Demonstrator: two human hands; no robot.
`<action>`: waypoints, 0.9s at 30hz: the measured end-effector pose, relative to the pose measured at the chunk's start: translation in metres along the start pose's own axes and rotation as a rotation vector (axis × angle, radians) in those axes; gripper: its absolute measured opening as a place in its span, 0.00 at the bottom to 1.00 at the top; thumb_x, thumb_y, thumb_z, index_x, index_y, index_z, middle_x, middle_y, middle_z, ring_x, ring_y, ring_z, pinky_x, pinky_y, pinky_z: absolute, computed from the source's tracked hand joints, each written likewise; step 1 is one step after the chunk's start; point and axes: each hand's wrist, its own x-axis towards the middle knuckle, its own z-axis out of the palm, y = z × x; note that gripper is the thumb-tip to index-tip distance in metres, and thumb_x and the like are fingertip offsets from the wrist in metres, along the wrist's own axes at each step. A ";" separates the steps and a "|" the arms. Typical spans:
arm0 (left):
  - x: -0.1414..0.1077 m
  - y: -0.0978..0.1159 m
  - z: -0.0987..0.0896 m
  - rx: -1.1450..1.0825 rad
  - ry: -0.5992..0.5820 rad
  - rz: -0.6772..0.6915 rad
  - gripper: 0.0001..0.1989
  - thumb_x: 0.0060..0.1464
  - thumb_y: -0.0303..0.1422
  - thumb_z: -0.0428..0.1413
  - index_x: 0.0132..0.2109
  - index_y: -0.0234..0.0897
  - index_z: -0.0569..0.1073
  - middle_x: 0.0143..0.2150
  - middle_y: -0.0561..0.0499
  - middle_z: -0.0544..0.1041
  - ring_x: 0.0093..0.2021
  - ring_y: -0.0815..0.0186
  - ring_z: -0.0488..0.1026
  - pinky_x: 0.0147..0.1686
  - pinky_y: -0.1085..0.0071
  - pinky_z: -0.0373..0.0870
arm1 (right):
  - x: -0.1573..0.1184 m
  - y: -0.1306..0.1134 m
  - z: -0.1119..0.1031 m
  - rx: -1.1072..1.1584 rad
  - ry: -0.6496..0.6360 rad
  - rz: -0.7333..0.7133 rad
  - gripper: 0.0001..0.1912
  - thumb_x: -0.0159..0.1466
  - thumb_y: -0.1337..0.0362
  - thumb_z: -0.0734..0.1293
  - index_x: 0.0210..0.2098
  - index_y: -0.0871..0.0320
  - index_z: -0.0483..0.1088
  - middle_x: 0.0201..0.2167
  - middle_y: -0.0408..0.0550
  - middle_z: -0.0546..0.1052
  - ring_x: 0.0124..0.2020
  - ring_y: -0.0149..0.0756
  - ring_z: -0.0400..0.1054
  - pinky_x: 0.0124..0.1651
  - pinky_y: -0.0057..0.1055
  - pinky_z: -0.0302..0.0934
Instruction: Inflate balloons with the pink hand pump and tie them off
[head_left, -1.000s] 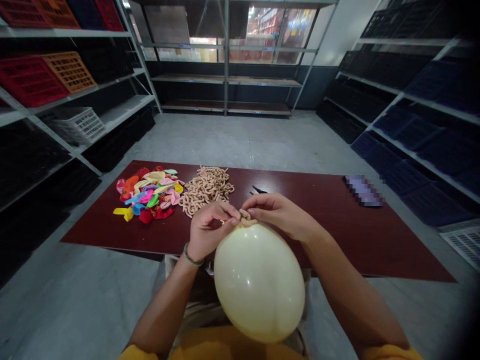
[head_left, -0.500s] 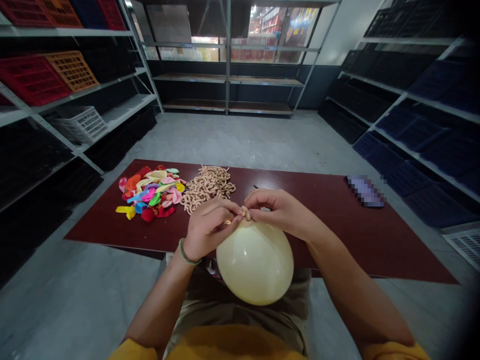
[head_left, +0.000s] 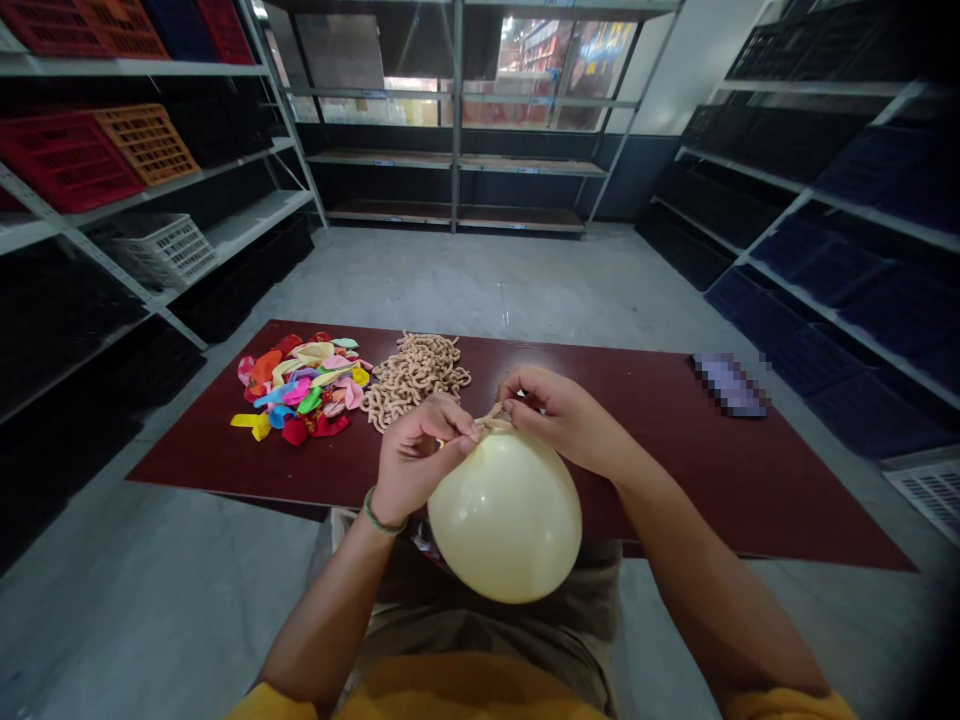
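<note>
A pale yellow inflated balloon (head_left: 506,520) hangs over my lap at the table's near edge, its neck end up between my hands. A short beige cord (head_left: 491,420) lies across the top of the balloon at the neck. My left hand (head_left: 426,445) pinches the cord's left side between thumb and fingers. On the other side my right hand (head_left: 559,415) pinches the cord's right end, raised slightly. The balloon's neck is mostly hidden by cord and fingers. Just beyond my left hand is a heap of beige cords (head_left: 416,375).
Several uninflated balloons in many colours (head_left: 304,385) are piled at the left of the dark red table (head_left: 637,440). A blurred-out flat object (head_left: 729,385) lies at its right end. Shelves with crates (head_left: 142,140) stand on the left, more shelves at the back and right.
My hands have drawn slightly apart, and the bunched cord at the neck is now stretched out between them. The balloon has shifted a little left and up.
</note>
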 end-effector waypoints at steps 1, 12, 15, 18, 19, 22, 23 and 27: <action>-0.001 0.000 0.001 -0.031 0.001 -0.013 0.11 0.53 0.23 0.61 0.29 0.37 0.67 0.32 0.52 0.78 0.34 0.68 0.72 0.46 0.61 0.68 | 0.001 0.002 0.001 0.019 -0.002 0.018 0.04 0.63 0.65 0.61 0.34 0.55 0.67 0.35 0.43 0.73 0.32 0.31 0.66 0.34 0.28 0.59; 0.003 0.000 0.004 -0.260 -0.005 -0.140 0.12 0.54 0.29 0.62 0.28 0.37 0.66 0.30 0.54 0.74 0.34 0.68 0.71 0.47 0.61 0.69 | 0.002 0.012 -0.001 0.298 -0.042 0.060 0.05 0.65 0.60 0.62 0.35 0.54 0.66 0.34 0.43 0.72 0.35 0.34 0.67 0.39 0.32 0.62; 0.005 0.001 0.009 -0.284 0.163 -0.280 0.11 0.54 0.29 0.61 0.30 0.37 0.66 0.32 0.53 0.74 0.35 0.69 0.70 0.43 0.66 0.70 | -0.004 0.004 -0.003 0.443 -0.032 0.097 0.06 0.66 0.58 0.62 0.36 0.54 0.65 0.39 0.44 0.74 0.38 0.34 0.68 0.39 0.32 0.63; 0.005 -0.001 0.011 -0.278 0.214 -0.314 0.11 0.53 0.29 0.62 0.30 0.37 0.66 0.33 0.53 0.74 0.35 0.69 0.70 0.40 0.70 0.70 | -0.007 0.000 -0.005 0.424 -0.064 0.173 0.08 0.66 0.56 0.63 0.39 0.53 0.67 0.38 0.44 0.75 0.36 0.35 0.70 0.36 0.32 0.64; 0.005 -0.002 0.011 -0.280 0.213 -0.311 0.11 0.53 0.29 0.63 0.30 0.37 0.66 0.32 0.53 0.74 0.35 0.69 0.71 0.39 0.70 0.70 | -0.006 -0.001 -0.006 0.392 -0.042 0.165 0.09 0.66 0.56 0.64 0.41 0.53 0.68 0.39 0.45 0.76 0.36 0.35 0.70 0.36 0.33 0.65; 0.003 -0.006 0.009 -0.292 0.173 -0.291 0.11 0.52 0.28 0.63 0.29 0.37 0.67 0.32 0.53 0.74 0.35 0.70 0.71 0.37 0.72 0.69 | -0.002 -0.004 -0.008 0.285 0.061 0.023 0.13 0.66 0.57 0.65 0.48 0.51 0.69 0.47 0.47 0.75 0.45 0.38 0.71 0.45 0.37 0.67; 0.002 -0.008 0.008 -0.288 0.158 -0.283 0.11 0.52 0.28 0.63 0.29 0.37 0.67 0.33 0.53 0.75 0.35 0.70 0.71 0.37 0.72 0.69 | 0.000 -0.005 -0.008 0.240 0.053 -0.032 0.13 0.65 0.57 0.65 0.49 0.51 0.70 0.49 0.47 0.75 0.47 0.38 0.71 0.48 0.37 0.66; 0.001 -0.013 0.006 -0.243 0.135 -0.283 0.09 0.53 0.26 0.63 0.31 0.37 0.69 0.34 0.53 0.76 0.36 0.70 0.73 0.40 0.72 0.69 | 0.005 -0.010 -0.005 0.066 -0.048 -0.175 0.05 0.65 0.61 0.67 0.39 0.53 0.74 0.42 0.45 0.76 0.45 0.36 0.70 0.47 0.34 0.65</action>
